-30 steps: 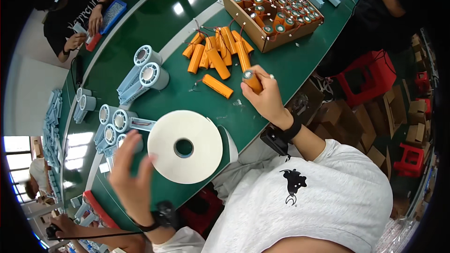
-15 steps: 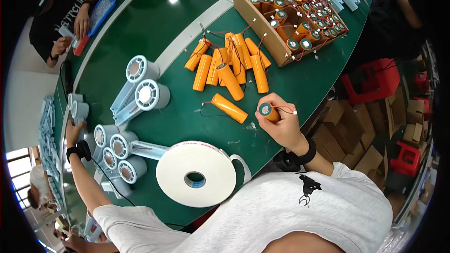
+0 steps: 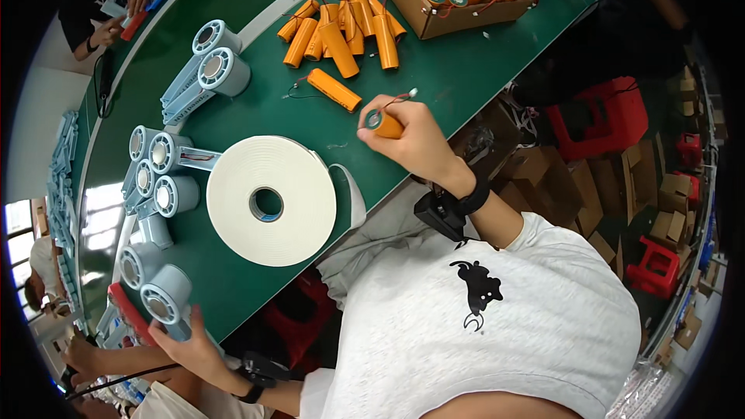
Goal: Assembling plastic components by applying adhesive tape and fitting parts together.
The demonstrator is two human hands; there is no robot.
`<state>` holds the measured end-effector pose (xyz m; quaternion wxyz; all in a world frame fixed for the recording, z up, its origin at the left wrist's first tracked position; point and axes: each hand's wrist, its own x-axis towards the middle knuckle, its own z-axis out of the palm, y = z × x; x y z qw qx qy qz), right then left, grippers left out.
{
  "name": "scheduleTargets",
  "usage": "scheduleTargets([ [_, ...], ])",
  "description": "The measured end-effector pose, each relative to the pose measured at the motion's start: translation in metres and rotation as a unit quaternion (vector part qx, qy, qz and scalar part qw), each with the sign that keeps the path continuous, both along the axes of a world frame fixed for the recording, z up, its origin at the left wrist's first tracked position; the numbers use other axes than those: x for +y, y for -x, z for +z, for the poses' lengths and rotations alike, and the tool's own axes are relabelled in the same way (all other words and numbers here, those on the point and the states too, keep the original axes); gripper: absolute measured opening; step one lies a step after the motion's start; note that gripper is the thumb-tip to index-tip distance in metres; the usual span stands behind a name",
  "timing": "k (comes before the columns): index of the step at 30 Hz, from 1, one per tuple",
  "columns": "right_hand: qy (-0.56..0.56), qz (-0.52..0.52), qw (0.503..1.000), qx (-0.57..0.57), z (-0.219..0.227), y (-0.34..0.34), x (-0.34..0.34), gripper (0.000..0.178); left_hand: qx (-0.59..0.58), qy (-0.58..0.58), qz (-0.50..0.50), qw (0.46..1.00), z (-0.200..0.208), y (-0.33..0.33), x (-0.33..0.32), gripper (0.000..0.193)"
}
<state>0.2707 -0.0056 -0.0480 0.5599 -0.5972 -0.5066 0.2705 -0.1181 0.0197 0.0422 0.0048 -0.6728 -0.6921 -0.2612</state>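
My right hand (image 3: pixel 411 136) is closed around an orange cylindrical battery (image 3: pixel 386 126), held above the table's near edge with its green-ringed end up and its wires and small white plug over my fingers. At the lower left, my left hand (image 3: pixel 194 349) grips the handle of a light-blue handheld fan housing (image 3: pixel 167 295) with a round head. A second fan housing (image 3: pixel 142 264) is right beside it; whether I hold that one too I cannot tell. One loose battery (image 3: pixel 334 91) lies near my right hand, and a pile of batteries (image 3: pixel 341 46) sits farther back.
A big roll of white tape (image 3: pixel 233 225) lies on the green table (image 3: pixel 287 128), its loose end toward the edge. Several fan housings (image 3: pixel 174 194) stand left of it. At the back is a cardboard box (image 3: pixel 454 22) of batteries. Another person's hand (image 3: pixel 105 35) works at the far left.
My left hand has come from the far left of the table down to the near left, fan housing in its grip. My right hand still holds the battery. The view has shifted.
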Motion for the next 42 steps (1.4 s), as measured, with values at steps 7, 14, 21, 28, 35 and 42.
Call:
scheduleTargets([
  [7, 0.138, 0.121, 0.982, -0.051, 0.022, 0.015, -0.012, 0.025, 0.083, 0.033, 0.132, 0.987, -0.048, -0.046, -0.014, 0.063],
  [14, 0.161, 0.149, 0.975, -0.028, 0.02, 0.028, -0.013, 0.024, 0.169, 0.008, -0.24, 0.956, -0.038, -0.163, -0.025, 0.08],
  [21, 0.04, 0.218, 0.971, 0.083, 0.041, 0.003, -0.038, 0.019, 0.007, 0.075, -0.246, 0.966, -0.056, -0.168, -0.005, 0.09],
  [28, -0.082, 0.295, 0.952, -0.018, 0.068, -0.011, -0.05, 0.023, -0.271, -0.051, -0.204, 0.939, -0.045, -0.168, -0.005, 0.094],
  [35, -0.072, 0.178, 0.981, 0.038, 0.1, 0.012, -0.018, 0.03, -0.052, -0.091, -0.221, 0.97, -0.047, -0.172, -0.004, 0.098],
  [42, -0.156, 0.089, 0.981, -0.07, 0.083, 0.042, -0.003, 0.024, 0.042, -0.135, -0.213, 0.967, -0.041, -0.173, -0.001, 0.094],
])
